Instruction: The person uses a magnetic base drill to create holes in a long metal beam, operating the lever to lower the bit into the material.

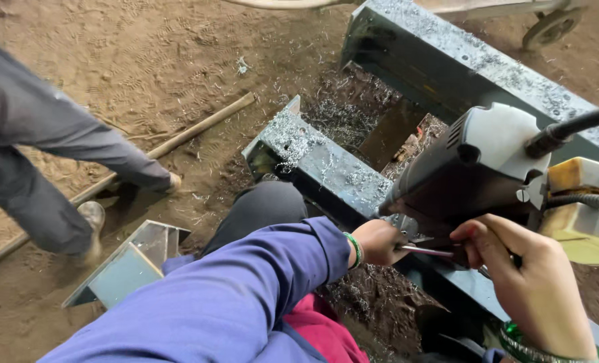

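Thin metal rod [425, 251], likely a bit or key, sits under the nose of the grey drill unit [477, 168], above the steel channel [326, 168]. Left hand [378, 242] pinches one end; right hand [524, 275] curls closed near the other end, grip partly hidden. Risk: fingers near the spindle; sharp swarf [343, 121] could cut skin.

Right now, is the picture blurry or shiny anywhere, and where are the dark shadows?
In the head view, soft even light, no hard glare; only the metal shavings on the steel beam glint a little. The right hand and purple sleeve nearest the camera look slightly soft. The darkest shade lies under the grey drill machine, near the left hand.
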